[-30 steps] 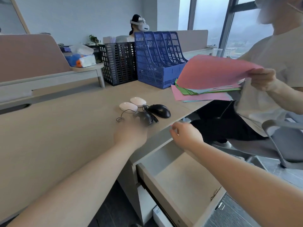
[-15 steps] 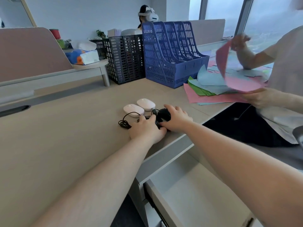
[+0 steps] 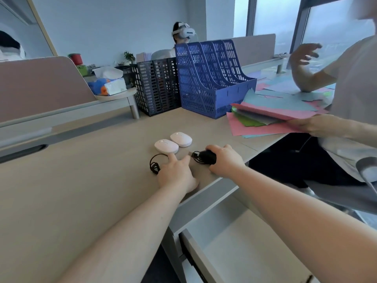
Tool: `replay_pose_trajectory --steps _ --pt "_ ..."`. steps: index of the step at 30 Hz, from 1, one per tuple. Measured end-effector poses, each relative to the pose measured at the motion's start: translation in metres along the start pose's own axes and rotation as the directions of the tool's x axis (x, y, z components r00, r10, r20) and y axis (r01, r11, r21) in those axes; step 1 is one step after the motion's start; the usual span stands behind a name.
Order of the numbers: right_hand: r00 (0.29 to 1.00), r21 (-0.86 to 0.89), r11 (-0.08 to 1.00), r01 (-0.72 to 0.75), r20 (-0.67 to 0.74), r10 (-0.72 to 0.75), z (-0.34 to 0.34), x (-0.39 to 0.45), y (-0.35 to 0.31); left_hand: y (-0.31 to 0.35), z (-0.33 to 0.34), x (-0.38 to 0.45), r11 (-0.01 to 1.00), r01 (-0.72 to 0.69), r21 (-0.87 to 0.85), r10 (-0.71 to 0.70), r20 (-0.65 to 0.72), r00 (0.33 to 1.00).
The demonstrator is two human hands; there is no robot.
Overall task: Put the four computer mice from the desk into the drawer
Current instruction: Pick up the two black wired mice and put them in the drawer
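Note:
Two white mice lie side by side on the wooden desk. My right hand is closed over a black mouse near the desk's front edge, with a bit of cable showing at its left. My left hand lies palm-down just left of it and covers the fourth, corded dark mouse. Only that mouse's coiled black cable shows. The open drawer sits below the desk edge at the lower right, with nothing visible in it.
A blue file rack and a black one stand at the back of the desk. A seated person on the right handles coloured paper sheets. Another person wearing a headset sits behind the racks.
Both hands came forward from the desk edge onto the two dark mice. The right hand has since pulled the black mouse slightly toward the edge. The person on the right set the pink sheet down.

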State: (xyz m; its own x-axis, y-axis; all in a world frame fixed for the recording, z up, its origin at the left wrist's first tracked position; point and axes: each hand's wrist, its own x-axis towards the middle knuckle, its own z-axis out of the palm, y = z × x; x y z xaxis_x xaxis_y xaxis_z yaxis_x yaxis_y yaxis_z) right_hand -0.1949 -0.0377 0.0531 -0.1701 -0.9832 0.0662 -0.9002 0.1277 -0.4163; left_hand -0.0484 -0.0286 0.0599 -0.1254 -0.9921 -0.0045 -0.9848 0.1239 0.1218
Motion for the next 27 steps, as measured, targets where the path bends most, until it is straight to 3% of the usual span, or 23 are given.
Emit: replay_pose_trajectory --steps 11,19,27 --pt "0.998 0.137 0.99 -0.029 -0.052 0.036 -0.025 -0.064 0.037 0.028 -0.005 -0.063 0.998 -0.041 -0.057 0.038 -0.045 0.998" --pt "0.999 0.12 0.992 -0.044 -0.026 0.048 -0.036 -0.107 0.075 0.065 -0.014 -0.109 0.991 -0.11 -0.073 0.103 -0.086 0.991" --pt "0.989 0.09 0.989 -0.121 0.1 0.112 0.003 -0.146 0.108 0.095 0.052 -0.15 0.981 -0.14 -0.132 0.145 0.027 0.989"
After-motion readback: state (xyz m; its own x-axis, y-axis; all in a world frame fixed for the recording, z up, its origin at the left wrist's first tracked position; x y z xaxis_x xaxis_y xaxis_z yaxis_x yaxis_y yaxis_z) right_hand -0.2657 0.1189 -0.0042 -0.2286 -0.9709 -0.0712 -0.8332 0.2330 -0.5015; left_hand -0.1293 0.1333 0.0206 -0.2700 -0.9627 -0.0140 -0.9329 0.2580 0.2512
